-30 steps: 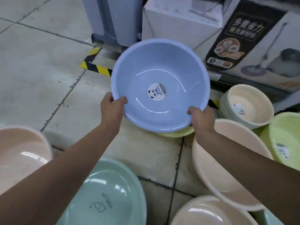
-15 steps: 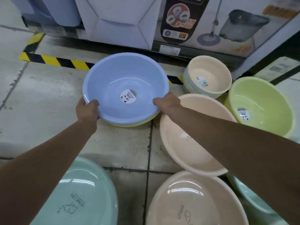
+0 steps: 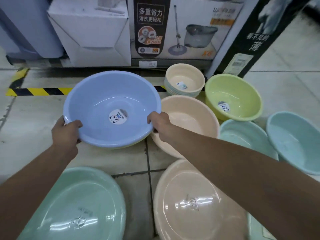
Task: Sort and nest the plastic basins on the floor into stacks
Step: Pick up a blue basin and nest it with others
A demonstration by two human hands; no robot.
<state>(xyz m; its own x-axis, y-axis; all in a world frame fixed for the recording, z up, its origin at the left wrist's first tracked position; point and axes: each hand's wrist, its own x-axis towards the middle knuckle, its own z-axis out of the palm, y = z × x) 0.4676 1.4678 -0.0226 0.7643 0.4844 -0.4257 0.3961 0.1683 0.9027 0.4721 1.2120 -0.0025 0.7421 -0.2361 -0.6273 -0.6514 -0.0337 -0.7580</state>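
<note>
A blue basin [image 3: 103,101] with a panda sticker sits nested in a yellow-green basin [image 3: 128,146], of which only a thin rim edge shows below it. My left hand [image 3: 66,130] grips the blue basin's near-left rim, thumb inside. My right hand [image 3: 160,124] grips its near-right rim. Around it on the floor lie a peach basin [image 3: 194,116], a stack of small cream basins [image 3: 184,83], a green basin [image 3: 233,97], two light blue basins [image 3: 242,135] [image 3: 294,137], a large mint basin [image 3: 78,205] and a large peach basin [image 3: 195,205].
Boxed goods [image 3: 90,35] and a mop-bucket carton [image 3: 187,28] stand along the back, on a low shelf edge. Yellow-black hazard tape [image 3: 38,91] runs across the tiled floor [image 3: 31,118] at the left. A dark tall box [image 3: 251,42] leans at the back right.
The blue basin has come down from the air onto the yellow-green basin on the floor. Both hands stayed on its rim. The view has swung right, bringing more basins into sight.
</note>
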